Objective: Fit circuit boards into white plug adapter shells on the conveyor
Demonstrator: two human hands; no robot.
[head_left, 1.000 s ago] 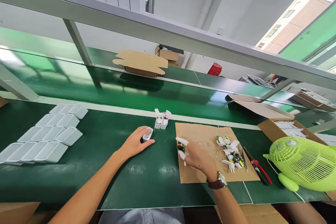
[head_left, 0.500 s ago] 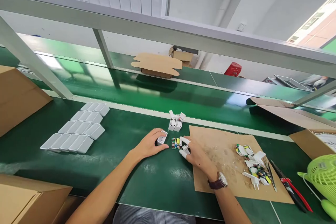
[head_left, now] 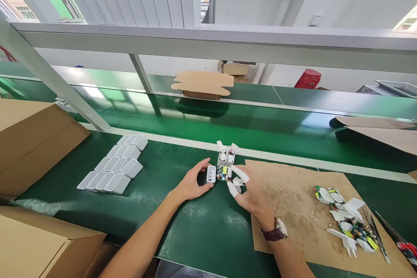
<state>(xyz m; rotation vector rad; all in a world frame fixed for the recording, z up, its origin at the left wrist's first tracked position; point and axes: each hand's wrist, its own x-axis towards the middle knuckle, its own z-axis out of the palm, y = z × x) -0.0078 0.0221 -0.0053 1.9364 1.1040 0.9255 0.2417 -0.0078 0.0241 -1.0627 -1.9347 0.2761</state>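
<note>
A white charger housing [head_left: 211, 174] with slots in its end face is on the green table between my left thumb and index finger. My left hand [head_left: 193, 181] is open around it, the fingertips close to its upper and lower edges; I cannot tell if they touch. My right hand [head_left: 249, 189], with white covers on its fingertips, holds a small circuit board [head_left: 223, 173] with yellow and green parts by its right end. A white piece [head_left: 238, 182] shows between those fingers. The board's left end is close beside the housing. Two opened white housings [head_left: 227, 156] stand just behind.
Rows of white housings [head_left: 112, 165] lie at left, near cardboard boxes [head_left: 42, 143]. On a brown cardboard sheet [head_left: 283, 208] at right are loose charger parts [head_left: 350, 221], tweezers [head_left: 379, 236] and red-handled pliers [head_left: 407, 247]. A frame bar [head_left: 208, 45] crosses above the table.
The view has turned right and upward. The housing, tilted in my left hand before, now sits straighter with the fingers looser around it. The circuit board has moved slightly nearer the housing.
</note>
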